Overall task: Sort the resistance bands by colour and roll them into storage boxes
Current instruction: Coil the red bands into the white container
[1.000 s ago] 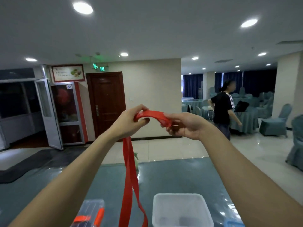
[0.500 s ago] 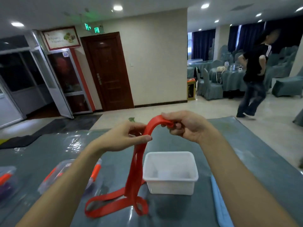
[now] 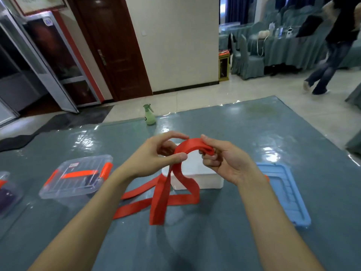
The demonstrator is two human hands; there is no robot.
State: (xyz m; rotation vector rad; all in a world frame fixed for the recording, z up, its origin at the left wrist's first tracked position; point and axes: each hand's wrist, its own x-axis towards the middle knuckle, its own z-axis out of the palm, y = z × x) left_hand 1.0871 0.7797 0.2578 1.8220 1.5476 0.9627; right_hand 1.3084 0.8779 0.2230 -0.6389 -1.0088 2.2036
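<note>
Both hands are up over the white box, working one red band. The right hand curls round the folded end of the band, which looks like the core of the roll. The left hand pinches the strap between thumb and forefinger just beside it. My read: it feeds and tensions the strap so the wraps lie flat. A short arch of band runs between the two hands, with no twist visible there.

The rest of the band hangs from the left hand's pinch and lies in loose loops on the tabletop, in front of the box. Can't tell if it touches the near wall. Most of the length is unrolled, so I judge the rolling is at its start.

The white box has no lid on and sits right under the hands. That's sensible, since a finished roll can drop straight in. A blue lid lies flat to its right, out of the way. It's probably that box's lid.

A clear box with orange clips sits well to the left, lid on, with something orange-red inside. Can't tell what exactly. Another box at the far left edge holds something purple. This reads as one colour per box.

Risk: the loops on the tabletop cross each other and could drag a twist into the roll.
</note>
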